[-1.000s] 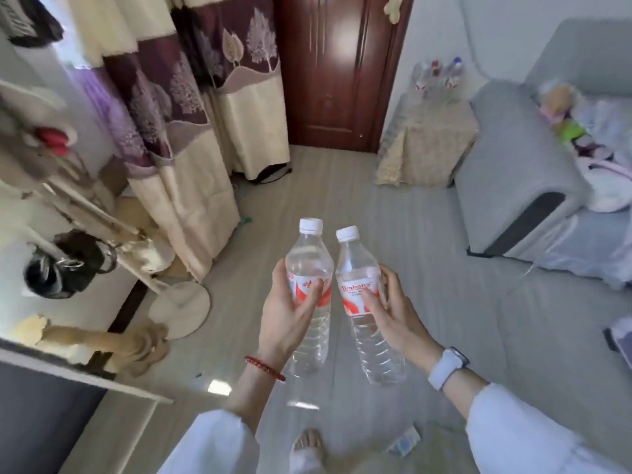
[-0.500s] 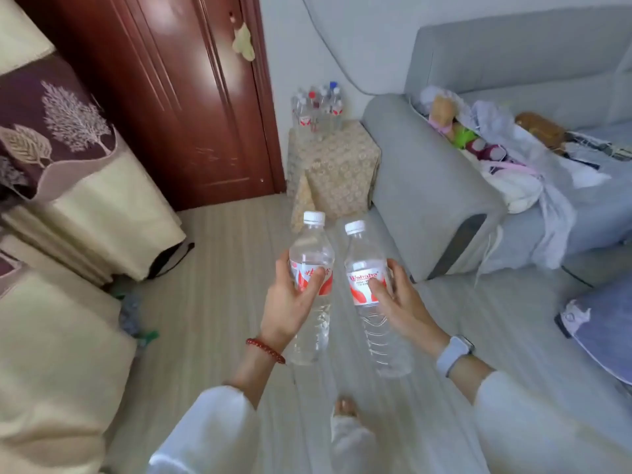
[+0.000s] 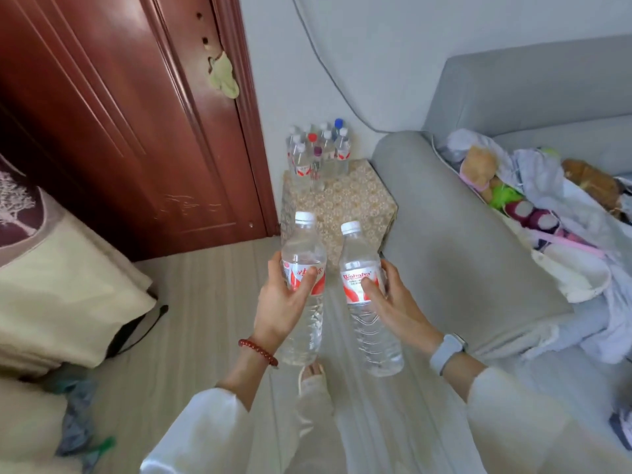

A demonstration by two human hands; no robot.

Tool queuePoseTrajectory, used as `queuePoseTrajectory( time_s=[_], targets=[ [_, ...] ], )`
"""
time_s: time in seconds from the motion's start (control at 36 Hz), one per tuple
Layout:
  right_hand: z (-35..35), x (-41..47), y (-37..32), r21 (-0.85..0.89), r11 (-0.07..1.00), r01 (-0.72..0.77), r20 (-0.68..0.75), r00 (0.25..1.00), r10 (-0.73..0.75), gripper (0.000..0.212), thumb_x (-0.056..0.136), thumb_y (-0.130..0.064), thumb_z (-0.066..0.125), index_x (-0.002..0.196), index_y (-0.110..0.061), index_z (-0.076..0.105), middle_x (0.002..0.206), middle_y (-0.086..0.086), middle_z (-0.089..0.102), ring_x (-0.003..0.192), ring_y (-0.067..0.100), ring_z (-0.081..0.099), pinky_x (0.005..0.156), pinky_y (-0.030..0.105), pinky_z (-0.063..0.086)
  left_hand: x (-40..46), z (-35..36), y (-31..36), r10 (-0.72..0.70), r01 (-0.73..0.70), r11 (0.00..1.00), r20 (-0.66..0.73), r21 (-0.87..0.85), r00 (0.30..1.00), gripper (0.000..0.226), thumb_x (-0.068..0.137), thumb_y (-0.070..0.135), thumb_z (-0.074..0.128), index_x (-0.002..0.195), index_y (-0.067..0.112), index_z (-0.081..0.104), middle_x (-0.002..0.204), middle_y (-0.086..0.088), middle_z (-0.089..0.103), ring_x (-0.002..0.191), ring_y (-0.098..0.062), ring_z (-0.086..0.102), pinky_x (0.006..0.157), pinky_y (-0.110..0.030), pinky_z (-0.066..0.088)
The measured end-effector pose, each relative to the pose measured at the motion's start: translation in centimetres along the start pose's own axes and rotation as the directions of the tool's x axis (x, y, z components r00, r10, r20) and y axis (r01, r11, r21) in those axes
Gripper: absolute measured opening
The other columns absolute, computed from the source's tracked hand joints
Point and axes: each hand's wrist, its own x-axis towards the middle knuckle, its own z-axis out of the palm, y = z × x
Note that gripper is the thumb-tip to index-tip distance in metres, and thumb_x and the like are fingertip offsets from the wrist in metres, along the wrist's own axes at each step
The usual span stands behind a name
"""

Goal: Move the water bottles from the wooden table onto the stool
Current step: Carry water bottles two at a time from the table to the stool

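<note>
I hold two clear water bottles with white caps and red-and-white labels, both upright in front of me. My left hand [image 3: 280,302] grips the left bottle [image 3: 302,323] around its label. My right hand [image 3: 393,302] grips the right bottle [image 3: 371,333] the same way. Ahead stands the stool [image 3: 352,206], draped in a patterned beige cloth, between the door and the sofa arm. Several other bottles [image 3: 318,152] stand grouped at its back edge. The wooden table is out of view.
A dark red wooden door [image 3: 130,124] fills the left. A grey sofa [image 3: 455,234] on the right carries plush toys and clothes [image 3: 533,213]. Beige curtains [image 3: 51,285] bulge at the left. Pale striped floor [image 3: 205,302] lies between me and the stool.
The view has swung right and forward: the curtains and shelf slid off to the left, and the stool and sofa have come much closer. Both hands keep the same hold on the bottles.
</note>
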Motion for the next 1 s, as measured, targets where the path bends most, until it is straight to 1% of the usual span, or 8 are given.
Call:
queuePoseTrajectory(
  time_s=[0.11, 0.28, 0.39, 0.5, 0.61, 0.72, 0.81, 1.0],
  targets=[
    [-0.3, 9.9, -1.8, 0.001, 1.000, -0.008, -0.020, 1.000, 0.008, 0.039, 0.087, -0.052, 0.047, 0.122, -0.046, 0.029, 0.103, -0.025, 0.057, 0.086, -0.011, 0.058, 0.068, 0.008, 0.043, 10.3, 1.3, -0.6, -0.018, 0.018, 0.999, 0.021, -0.040, 1.000, 0.061, 0.079, 0.055, 0.058, 0.129, 0.027, 0.036, 0.097, 0.027, 0.058, 0.091, -0.005, 0.061, 0.079, -0.026, 0.044],
    [-2.1, 22.2, -3.3, 0.040, 0.998, -0.053, -0.106, 0.993, 0.056, 0.048, 0.086, -0.045, 0.053, 0.126, -0.044, 0.026, 0.095, -0.031, 0.054, 0.082, -0.012, 0.058, 0.067, 0.009, 0.045, 23.6, 4.4, 0.1, -0.038, 0.053, 0.987, 0.100, -0.153, 0.994, 0.049, 0.082, 0.040, 0.062, 0.122, 0.034, 0.035, 0.105, 0.027, 0.057, 0.093, 0.009, 0.059, 0.077, -0.008, 0.044],
    [-3.8, 29.3, -2.3, 0.094, 0.990, -0.101, -0.117, 0.987, 0.112, 0.053, 0.085, -0.036, 0.058, 0.126, -0.043, 0.025, 0.106, -0.022, 0.056, 0.094, -0.001, 0.061, 0.079, 0.017, 0.049, 30.6, 7.6, -0.2, 0.011, 0.027, 0.976, 0.172, -0.215, 0.985, 0.047, 0.083, 0.018, 0.067, 0.112, 0.039, 0.037, 0.103, 0.030, 0.054, 0.094, 0.019, 0.054, 0.074, 0.002, 0.038],
    [-5.4, 36.3, -0.6, 0.109, 0.986, -0.128, -0.090, 0.986, 0.138, 0.060, 0.082, -0.028, 0.064, 0.130, -0.032, 0.028, 0.114, -0.014, 0.054, 0.096, -0.006, 0.057, 0.067, 0.001, 0.045, 36.8, 11.2, -1.9, -0.056, 0.090, 0.986, 0.229, -0.141, 0.972, 0.067, 0.070, 0.031, 0.078, 0.124, 0.026, 0.038, 0.110, 0.022, 0.056, 0.105, -0.003, 0.057, 0.088, -0.021, 0.046],
    [-7.6, 43.8, 2.2, 0.051, 0.984, -0.170, -0.056, 0.983, 0.173, 0.062, 0.075, -0.029, 0.071, 0.122, -0.034, 0.030, 0.106, -0.023, 0.051, 0.094, -0.003, 0.056, 0.064, 0.006, 0.046, 42.5, 15.3, -4.0, -0.113, 0.106, 0.993, 0.193, 0.044, 0.975, 0.081, 0.058, 0.044, 0.082, 0.124, 0.027, 0.038, 0.112, 0.009, 0.054, 0.104, -0.016, 0.053, 0.086, -0.038, 0.048],
    [-9.5, 51.4, 5.6, -0.037, 0.980, -0.195, -0.016, 0.981, 0.194, 0.069, 0.071, -0.029, 0.077, 0.120, -0.027, 0.029, 0.098, -0.026, 0.047, 0.084, -0.008, 0.051, 0.063, 0.003, 0.042, 47.9, 20.0, -6.0, -0.185, 0.170, 0.981, 0.183, 0.093, 0.966, 0.083, 0.060, 0.039, 0.083, 0.126, 0.024, 0.036, 0.119, -0.004, 0.050, 0.109, -0.023, 0.048, 0.089, -0.042, 0.048],
    [-10.1, 56.6, 8.3, -0.092, 0.977, -0.194, 0.019, 0.980, 0.197, 0.071, 0.068, -0.026, 0.078, 0.117, -0.029, 0.027, 0.101, -0.017, 0.045, 0.086, 0.003, 0.050, 0.063, -0.007, 0.034, 51.2, 23.5, -7.6, -0.238, 0.221, 0.969, 0.171, 0.114, 0.956, 0.079, 0.062, 0.032, 0.083, 0.126, 0.023, 0.036, 0.120, -0.009, 0.050, 0.108, -0.024, 0.048, 0.088, -0.044, 0.049],
    [-9.9, 65.8, 13.5, -0.049, 0.975, -0.218, 0.083, 0.972, 0.221, 0.071, 0.070, -0.013, 0.077, 0.118, -0.029, 0.026, 0.112, -0.010, 0.040, 0.103, 0.009, 0.045, 0.070, 0.000, 0.040, 56.5, 28.8, -11.5, -0.327, 0.304, 0.940, 0.156, 0.154, 0.932, 0.076, 0.067, 0.016, 0.081, 0.129, 0.017, 0.037, 0.127, -0.008, 0.050, 0.113, -0.024, 0.048, 0.092, -0.041, 0.047]
  ],
)
